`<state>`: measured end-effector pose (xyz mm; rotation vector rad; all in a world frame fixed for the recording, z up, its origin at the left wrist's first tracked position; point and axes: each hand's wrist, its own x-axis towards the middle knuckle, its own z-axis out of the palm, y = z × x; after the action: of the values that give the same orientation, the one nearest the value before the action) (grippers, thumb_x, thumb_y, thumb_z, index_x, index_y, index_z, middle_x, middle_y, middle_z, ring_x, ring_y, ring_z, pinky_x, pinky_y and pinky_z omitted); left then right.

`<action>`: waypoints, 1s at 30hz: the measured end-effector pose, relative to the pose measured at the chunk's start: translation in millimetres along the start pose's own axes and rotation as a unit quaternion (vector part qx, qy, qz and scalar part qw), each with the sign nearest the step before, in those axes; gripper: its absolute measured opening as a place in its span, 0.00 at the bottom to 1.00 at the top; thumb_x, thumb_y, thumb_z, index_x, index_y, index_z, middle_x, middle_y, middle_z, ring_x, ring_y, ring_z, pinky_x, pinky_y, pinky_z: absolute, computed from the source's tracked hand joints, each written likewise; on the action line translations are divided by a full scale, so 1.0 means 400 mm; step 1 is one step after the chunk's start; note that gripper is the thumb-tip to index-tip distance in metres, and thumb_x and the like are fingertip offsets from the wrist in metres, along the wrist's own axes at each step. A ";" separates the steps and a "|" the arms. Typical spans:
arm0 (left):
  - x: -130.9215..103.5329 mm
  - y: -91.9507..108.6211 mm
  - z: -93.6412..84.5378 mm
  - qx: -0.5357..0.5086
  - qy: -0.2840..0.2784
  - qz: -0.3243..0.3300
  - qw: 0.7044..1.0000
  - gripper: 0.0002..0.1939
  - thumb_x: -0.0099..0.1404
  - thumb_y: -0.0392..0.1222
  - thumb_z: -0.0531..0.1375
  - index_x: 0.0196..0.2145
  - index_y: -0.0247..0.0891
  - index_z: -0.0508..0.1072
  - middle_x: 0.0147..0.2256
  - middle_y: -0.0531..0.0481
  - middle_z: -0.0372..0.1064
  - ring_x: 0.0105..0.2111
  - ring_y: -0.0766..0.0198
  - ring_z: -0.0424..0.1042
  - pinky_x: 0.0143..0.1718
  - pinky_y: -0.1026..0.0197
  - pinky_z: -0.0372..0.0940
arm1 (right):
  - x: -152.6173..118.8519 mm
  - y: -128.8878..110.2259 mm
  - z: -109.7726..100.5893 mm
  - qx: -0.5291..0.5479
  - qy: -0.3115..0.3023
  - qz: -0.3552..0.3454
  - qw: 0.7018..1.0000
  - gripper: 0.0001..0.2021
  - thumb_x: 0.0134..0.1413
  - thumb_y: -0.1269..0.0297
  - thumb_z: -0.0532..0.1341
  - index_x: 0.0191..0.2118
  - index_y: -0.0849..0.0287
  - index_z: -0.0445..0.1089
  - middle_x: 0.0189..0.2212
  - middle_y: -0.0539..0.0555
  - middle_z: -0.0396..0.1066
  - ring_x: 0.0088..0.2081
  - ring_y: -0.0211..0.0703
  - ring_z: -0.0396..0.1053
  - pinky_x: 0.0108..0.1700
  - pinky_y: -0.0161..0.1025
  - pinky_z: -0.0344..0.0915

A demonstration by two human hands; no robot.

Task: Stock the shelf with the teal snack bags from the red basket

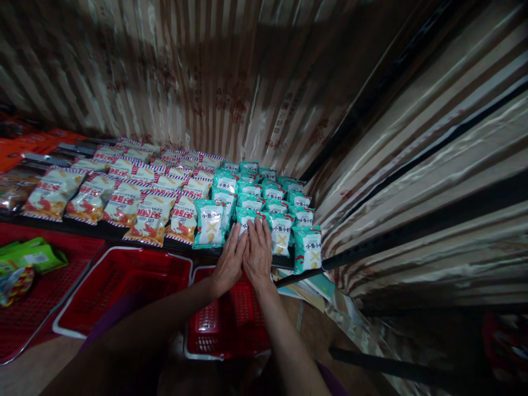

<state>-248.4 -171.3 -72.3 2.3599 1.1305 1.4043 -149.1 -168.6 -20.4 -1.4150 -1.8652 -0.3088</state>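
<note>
My left hand (228, 263) and my right hand (258, 254) lie side by side at the front edge of a dark shelf. Their fingers stretch flat against a teal-and-white snack bag (246, 215) in the front row, hiding its lower part. To its left a similar teal snack bag (209, 225) leans upright, and on the right is another front teal bag (281, 236). One more teal bag (309, 250) stands at the shelf's right end. Behind them, several matching bags sit in rows. White-and-orange snack bags (150, 215) with striped edges fill the shelf further left.
Below the shelf stand a red basket (190, 324) under my arms, another red basket (117, 253) left of it, and a third at far left holding a green packet (35, 256). Striped plastic sheeting (231, 82) hangs behind; a dark metal bar (355, 252) crosses at right.
</note>
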 end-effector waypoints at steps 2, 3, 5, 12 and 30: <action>-0.002 0.001 0.001 0.003 0.005 0.000 1.000 0.36 0.68 0.32 0.47 0.66 0.40 0.29 0.67 0.34 0.28 0.66 0.49 0.32 0.61 0.38 0.51 | -0.003 0.002 0.004 -0.004 -0.003 0.001 1.000 0.21 0.64 0.67 0.48 0.61 0.62 0.57 0.62 0.61 0.56 0.67 0.48 0.41 0.62 0.55 0.55; -0.003 0.002 0.002 0.004 0.008 0.001 1.000 0.36 0.68 0.32 0.47 0.66 0.39 0.29 0.67 0.33 0.28 0.66 0.49 0.32 0.61 0.38 0.51 | -0.004 0.003 0.006 -0.006 -0.005 -0.001 1.000 0.21 0.64 0.67 0.48 0.61 0.61 0.57 0.62 0.61 0.56 0.67 0.48 0.41 0.62 0.55 0.54; -0.004 0.004 0.001 0.006 0.011 0.004 1.000 0.36 0.68 0.31 0.46 0.66 0.38 0.29 0.67 0.32 0.28 0.66 0.48 0.32 0.60 0.37 0.51 | -0.006 0.005 0.009 -0.011 -0.011 -0.004 1.000 0.22 0.64 0.67 0.47 0.62 0.61 0.56 0.62 0.61 0.55 0.67 0.48 0.41 0.62 0.55 0.54; -0.004 0.003 0.002 0.017 0.014 0.007 1.000 0.35 0.68 0.31 0.45 0.66 0.39 0.29 0.67 0.33 0.30 0.66 0.49 0.33 0.60 0.38 0.52 | -0.008 0.008 0.022 -0.020 -0.025 0.007 0.999 0.23 0.65 0.66 0.46 0.63 0.61 0.52 0.63 0.61 0.52 0.67 0.47 0.39 0.62 0.54 0.54; -0.001 0.015 -0.009 0.053 -0.001 0.022 0.998 0.34 0.67 0.31 0.47 0.66 0.33 0.33 0.66 0.31 0.33 0.66 0.48 0.31 0.61 0.38 0.50 | -0.061 0.024 -0.013 -0.024 -0.053 -0.032 0.998 0.30 0.62 0.70 0.48 0.67 0.56 0.39 0.68 0.59 0.37 0.68 0.51 0.34 0.63 0.57 0.52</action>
<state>-248.4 -176.5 -67.8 2.4717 1.1886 1.3883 -135.9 -186.0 -36.0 -1.4290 -2.0046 -0.3178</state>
